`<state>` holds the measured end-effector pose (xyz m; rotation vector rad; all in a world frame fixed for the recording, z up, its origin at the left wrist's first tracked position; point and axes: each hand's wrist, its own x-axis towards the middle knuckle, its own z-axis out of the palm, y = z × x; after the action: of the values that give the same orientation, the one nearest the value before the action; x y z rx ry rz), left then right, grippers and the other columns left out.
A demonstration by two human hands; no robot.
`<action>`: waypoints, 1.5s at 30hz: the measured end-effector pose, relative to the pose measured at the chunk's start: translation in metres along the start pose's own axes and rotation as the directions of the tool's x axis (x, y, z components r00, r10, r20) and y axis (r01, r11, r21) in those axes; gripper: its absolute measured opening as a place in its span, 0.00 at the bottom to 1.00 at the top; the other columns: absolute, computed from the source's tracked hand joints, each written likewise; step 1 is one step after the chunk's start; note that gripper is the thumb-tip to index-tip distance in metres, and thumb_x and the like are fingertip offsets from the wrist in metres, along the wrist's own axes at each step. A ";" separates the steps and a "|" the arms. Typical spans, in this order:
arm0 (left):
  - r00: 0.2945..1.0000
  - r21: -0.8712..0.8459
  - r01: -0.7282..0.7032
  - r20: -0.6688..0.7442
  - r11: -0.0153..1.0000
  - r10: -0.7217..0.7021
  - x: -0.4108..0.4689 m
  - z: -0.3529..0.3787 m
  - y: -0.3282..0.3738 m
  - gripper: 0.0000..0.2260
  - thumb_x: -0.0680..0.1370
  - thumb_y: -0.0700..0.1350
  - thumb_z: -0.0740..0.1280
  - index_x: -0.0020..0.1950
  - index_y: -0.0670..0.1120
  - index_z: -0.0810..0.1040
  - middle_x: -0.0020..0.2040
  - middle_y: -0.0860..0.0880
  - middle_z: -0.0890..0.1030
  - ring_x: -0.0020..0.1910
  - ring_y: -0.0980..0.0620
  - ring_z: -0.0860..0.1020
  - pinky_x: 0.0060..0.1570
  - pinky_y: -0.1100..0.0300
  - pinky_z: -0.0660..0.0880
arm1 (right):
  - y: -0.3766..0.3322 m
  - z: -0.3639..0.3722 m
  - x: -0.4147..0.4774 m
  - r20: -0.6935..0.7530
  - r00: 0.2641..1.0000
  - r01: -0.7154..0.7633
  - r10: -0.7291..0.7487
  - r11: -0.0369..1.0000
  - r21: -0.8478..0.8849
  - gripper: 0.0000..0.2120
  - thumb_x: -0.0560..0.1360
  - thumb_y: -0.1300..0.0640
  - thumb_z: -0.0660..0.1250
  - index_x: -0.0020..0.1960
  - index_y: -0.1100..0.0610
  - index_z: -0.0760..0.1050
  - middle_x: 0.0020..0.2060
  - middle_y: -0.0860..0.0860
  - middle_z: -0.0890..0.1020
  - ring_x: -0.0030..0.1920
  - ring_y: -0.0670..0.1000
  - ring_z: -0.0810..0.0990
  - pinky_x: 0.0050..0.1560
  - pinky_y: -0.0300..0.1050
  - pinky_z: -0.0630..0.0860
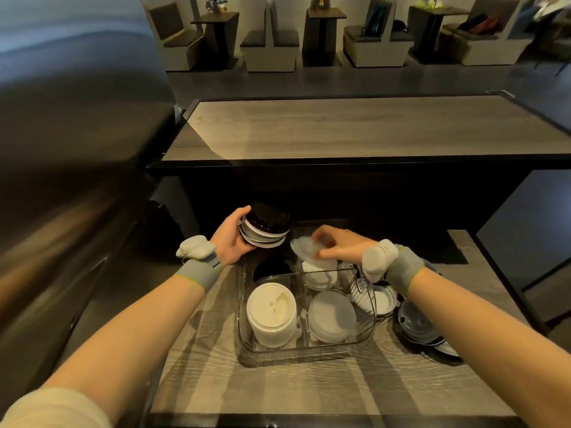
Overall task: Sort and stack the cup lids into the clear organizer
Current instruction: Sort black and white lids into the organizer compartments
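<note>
Grey wood-grain bench (pixel 278 390) carries a clear organizer (pixel 304 350) in the head view, with a higher counter (pixel 340 131) and booth seats (pixel 268 41) beyond. The left hand (pixel 230 239) wraps its fingers (pixel 242 211) around a stack of black and white lids (pixel 265 230) above the organizer's far left corner. The right hand (pixel 340 245) pinches a translucent lid (pixel 304 247) over a rear compartment. White lids (pixel 272 313) fill the near left compartment, translucent ones (pixel 332 316) the next. Dark lids (pixel 417 325) lie outside, just right of the organizer.

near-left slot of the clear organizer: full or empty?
Full. A stack of white lids fills that compartment of the clear organizer, its top about level with the rim.
</note>
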<state>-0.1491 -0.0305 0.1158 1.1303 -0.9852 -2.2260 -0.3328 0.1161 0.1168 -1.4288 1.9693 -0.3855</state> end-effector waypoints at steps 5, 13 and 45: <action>1.000 -0.004 -0.015 0.000 1.000 0.015 0.001 0.014 -0.008 0.12 0.80 0.48 0.59 0.60 0.45 0.74 0.49 0.46 0.80 0.49 0.50 0.78 0.48 0.56 0.75 | 0.001 0.011 -0.037 0.089 0.974 0.227 -0.209 0.912 -0.341 0.32 0.70 0.46 0.67 0.70 0.53 0.61 0.58 0.51 0.68 0.56 0.48 0.64 0.59 0.42 0.66; 0.999 0.034 -0.009 0.047 0.999 0.007 0.002 0.026 -0.024 0.18 0.80 0.49 0.60 0.67 0.43 0.71 0.59 0.44 0.78 0.51 0.48 0.79 0.52 0.54 0.76 | 0.038 0.052 -0.050 0.203 0.933 0.358 -0.298 0.691 -0.628 0.35 0.71 0.43 0.66 0.72 0.57 0.59 0.67 0.56 0.65 0.65 0.55 0.63 0.65 0.48 0.66; 0.987 0.245 -0.128 0.126 0.961 0.100 -0.027 -0.019 0.000 0.09 0.80 0.49 0.61 0.58 0.52 0.75 0.52 0.48 0.81 0.51 0.51 0.79 0.49 0.53 0.77 | -0.066 0.033 0.030 -0.356 0.931 0.250 -0.087 0.862 0.442 0.19 0.69 0.49 0.73 0.56 0.47 0.70 0.56 0.51 0.70 0.60 0.52 0.70 0.62 0.49 0.73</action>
<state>-0.1184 -0.0199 0.1221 1.0295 -1.3778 -2.1351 -0.2689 0.0696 0.1212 -1.2653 1.8086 -1.1755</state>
